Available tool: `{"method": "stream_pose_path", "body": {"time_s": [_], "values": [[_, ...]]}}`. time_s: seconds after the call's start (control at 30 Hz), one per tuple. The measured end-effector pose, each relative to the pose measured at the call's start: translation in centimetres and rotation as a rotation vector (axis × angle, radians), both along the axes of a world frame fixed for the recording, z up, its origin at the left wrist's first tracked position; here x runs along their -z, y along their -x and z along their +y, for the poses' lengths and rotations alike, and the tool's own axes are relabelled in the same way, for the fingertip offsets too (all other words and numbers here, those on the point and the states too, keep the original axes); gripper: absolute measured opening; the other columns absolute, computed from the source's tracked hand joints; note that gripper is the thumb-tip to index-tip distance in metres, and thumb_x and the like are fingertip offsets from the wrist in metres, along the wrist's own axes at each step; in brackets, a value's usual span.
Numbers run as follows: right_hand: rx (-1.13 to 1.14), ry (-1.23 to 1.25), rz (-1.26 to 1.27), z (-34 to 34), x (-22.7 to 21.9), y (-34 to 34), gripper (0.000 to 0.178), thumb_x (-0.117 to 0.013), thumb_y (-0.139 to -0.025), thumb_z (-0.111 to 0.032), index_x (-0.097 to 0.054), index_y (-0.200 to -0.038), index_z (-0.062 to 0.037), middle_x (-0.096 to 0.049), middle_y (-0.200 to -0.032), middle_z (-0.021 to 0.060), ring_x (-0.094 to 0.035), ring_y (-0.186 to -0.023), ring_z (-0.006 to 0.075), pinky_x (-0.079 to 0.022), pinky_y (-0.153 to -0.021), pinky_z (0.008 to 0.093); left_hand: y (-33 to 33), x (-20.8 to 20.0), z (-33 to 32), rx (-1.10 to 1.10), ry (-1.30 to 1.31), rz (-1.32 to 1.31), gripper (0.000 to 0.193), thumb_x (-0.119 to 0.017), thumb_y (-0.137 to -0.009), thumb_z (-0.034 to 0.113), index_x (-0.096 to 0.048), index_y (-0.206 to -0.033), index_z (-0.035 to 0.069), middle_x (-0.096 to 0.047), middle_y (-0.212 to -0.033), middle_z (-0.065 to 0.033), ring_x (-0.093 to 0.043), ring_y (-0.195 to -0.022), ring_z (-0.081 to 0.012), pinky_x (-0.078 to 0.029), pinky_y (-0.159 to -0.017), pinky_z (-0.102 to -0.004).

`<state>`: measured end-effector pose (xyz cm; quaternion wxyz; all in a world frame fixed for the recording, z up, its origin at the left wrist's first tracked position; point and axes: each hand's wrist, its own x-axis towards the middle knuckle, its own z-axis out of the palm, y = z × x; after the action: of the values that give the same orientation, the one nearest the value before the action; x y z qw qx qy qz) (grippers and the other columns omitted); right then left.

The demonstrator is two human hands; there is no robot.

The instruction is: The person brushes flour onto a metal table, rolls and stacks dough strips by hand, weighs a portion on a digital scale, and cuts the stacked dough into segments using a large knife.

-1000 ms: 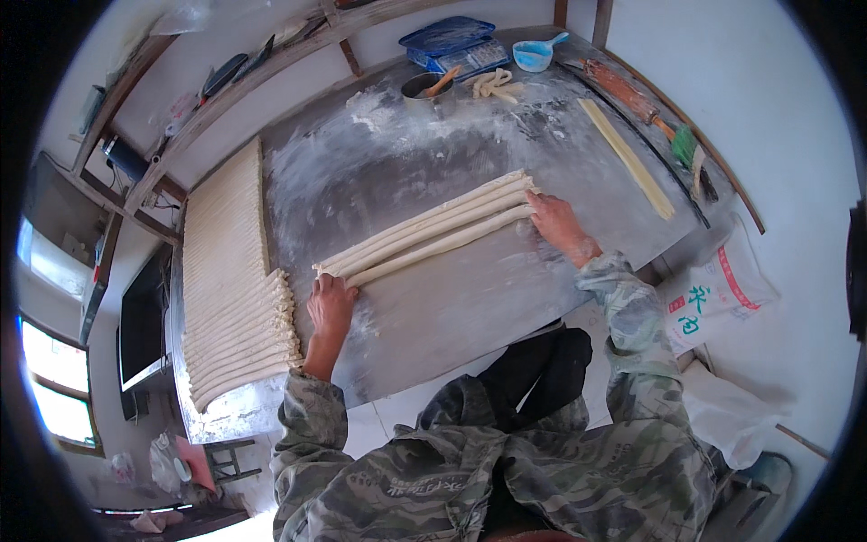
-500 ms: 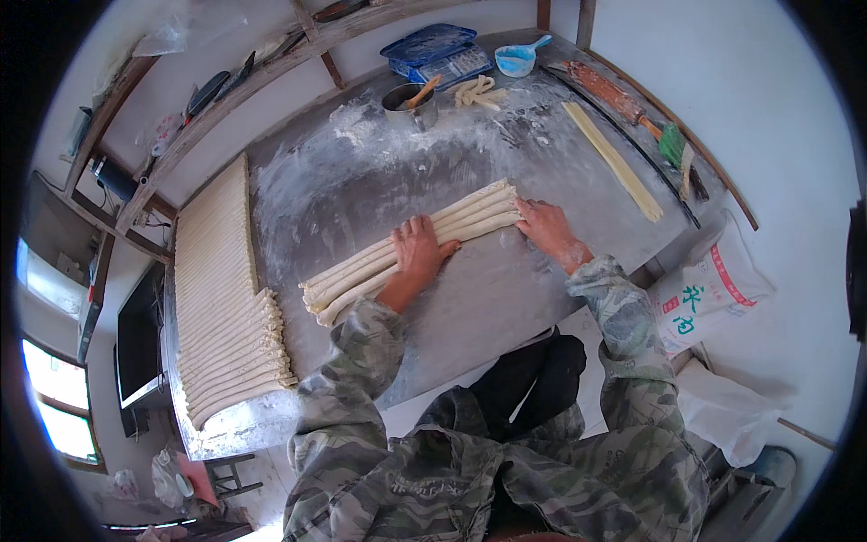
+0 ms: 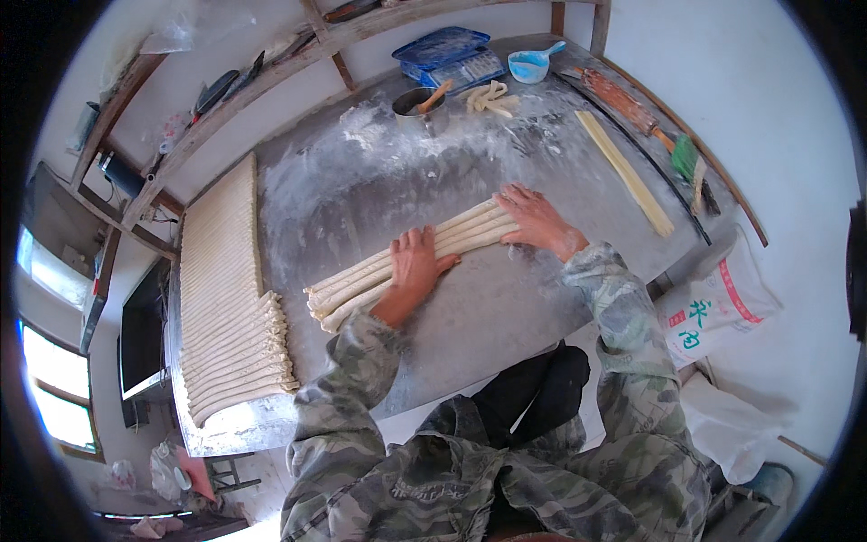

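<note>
Several pale dough strips [image 3: 361, 282] lie side by side in a slanting bundle on the grey floured table. My left hand [image 3: 414, 271] spans the bundle near its middle, fingers over the far edge and thumb on the near side. Across the right end, my right hand [image 3: 538, 222] clasps the strips, fingertips at the far edge and thumb toward me; that end is hidden under it. To the left, a wide sheet of close-laid dough strips [image 3: 226, 298] covers the table's side, its near right edge ragged.
On the far table [image 3: 325, 199] are a metal pot [image 3: 421, 117] with a wooden handle, a blue scale [image 3: 452, 63], a blue-white dipper [image 3: 530, 65] and dough scraps [image 3: 490, 99]. A flat dough strip [image 3: 623, 172], rod and brush [image 3: 684, 155] lie right. White sacks [image 3: 713, 312] stand beside the table.
My right hand has slid a little left and farther over the bundle's right end, now covering it. My left hand still rests at the middle. The whole view has shifted slightly.
</note>
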<state>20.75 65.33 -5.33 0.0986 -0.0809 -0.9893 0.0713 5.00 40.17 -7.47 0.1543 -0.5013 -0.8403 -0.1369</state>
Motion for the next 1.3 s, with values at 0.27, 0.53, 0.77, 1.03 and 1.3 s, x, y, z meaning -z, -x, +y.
{"method": "stream_pose_path", "body": {"time_s": [0.27, 0.53, 0.77, 1.03, 1.3], "values": [[-0.082, 0.044, -0.055, 0.0, -0.4, 3.1, 0.09, -0.075, -0.073, -0.047, -0.045, -0.148, -0.0063, -0.05, -0.147, 0.0174, -0.042, -0.14, 0.0346, -0.034, -0.114, 0.0482, 5.8, -0.5, -12.2, -0.096, 0.11, 0.055, 0.085, -0.074, -0.076, 0.062, -0.057, -0.132, 0.001, -0.06, -0.109, -0.0153, -0.057, -0.104, -0.0325, -0.046, -0.089, -0.046], [-0.058, 0.062, 0.103, 2.1, -0.4, 0.4, 0.08, -0.075, -0.075, -0.044, -0.052, -0.14, -0.0031, -0.058, -0.136, 0.0182, -0.052, -0.13, 0.0357, -0.039, -0.109, 0.0459, 6.7, -0.9, -13.4, -0.024, 0.148, 0.065, 0.087, -0.074, -0.077, 0.059, -0.055, -0.135, -0.002, -0.059, -0.12, -0.0168, -0.055, -0.11, -0.0351, -0.041, -0.098, -0.0474], [0.59, -0.069, 0.308, 13.3, 1.0, -12.8, 0.061, -0.071, -0.086, -0.032, -0.055, -0.133, 0.0017, -0.064, -0.119, 0.0233, -0.062, -0.111, 0.0402, -0.05, -0.094, 0.0492, 5.0, -1.4, -10.3, -0.029, 0.169, 0.018, 0.08, -0.074, -0.081, 0.053, -0.053, -0.136, -0.002, -0.053, -0.138, -0.0215, -0.051, -0.125, -0.0385, -0.037, -0.105, -0.0506], [0.872, -0.164, 0.103, 17.2, 2.8, -22.1, 0.058, -0.072, -0.083, -0.025, -0.054, -0.133, -0.0014, -0.069, -0.096, 0.0188, -0.068, -0.088, 0.0373, -0.055, -0.075, 0.0494, -2.5, -3.5, -0.1, 0.212, 0.121, -0.026, 0.06, -0.073, -0.085, 0.04, -0.059, -0.13, 0.002, -0.05, -0.142, -0.0188, -0.047, -0.13, -0.0369, -0.036, -0.108, -0.0525], [0.853, 0.014, 0.127, 2.7, 0.9, -16.8, 0.066, -0.07, -0.081, -0.032, -0.053, -0.134, 0.0035, -0.07, -0.081, 0.0173, -0.07, -0.076, 0.0367, -0.054, -0.066, 0.0485, -11.7, -4.2, 3.8, 0.474, -0.107, -0.309, 0.052, -0.073, -0.086, 0.039, -0.063, -0.118, -0.001, -0.064, -0.118, -0.0194, -0.066, -0.102, -0.038, -0.055, -0.081, -0.0461]]}}
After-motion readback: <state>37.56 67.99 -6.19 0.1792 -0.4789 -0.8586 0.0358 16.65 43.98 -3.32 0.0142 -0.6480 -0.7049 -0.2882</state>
